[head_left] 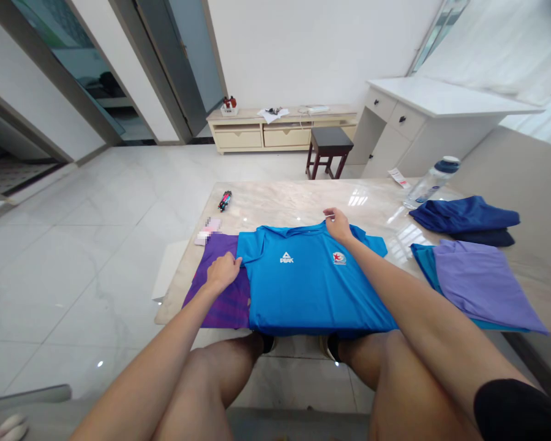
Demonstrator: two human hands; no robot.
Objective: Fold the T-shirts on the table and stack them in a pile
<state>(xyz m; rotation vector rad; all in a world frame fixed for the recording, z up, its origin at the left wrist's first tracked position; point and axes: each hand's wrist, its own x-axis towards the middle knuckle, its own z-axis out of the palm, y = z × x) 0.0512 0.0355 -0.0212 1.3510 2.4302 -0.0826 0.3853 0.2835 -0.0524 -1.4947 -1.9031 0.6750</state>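
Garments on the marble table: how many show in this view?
5, perhaps more hidden in the piles: a blue T-shirt under the left hand and right hand, a purple garment beneath it, and rightward a navy garment, a lilac garment and a teal garment under the lilac.

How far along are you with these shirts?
Done: the navy garments and lilac garment at the right look folded. In hand: the blue T-shirt, lying flat, left hand at its edge, right hand at its collar. Left: the purple garment beneath it, spread out, apparently unfolded.
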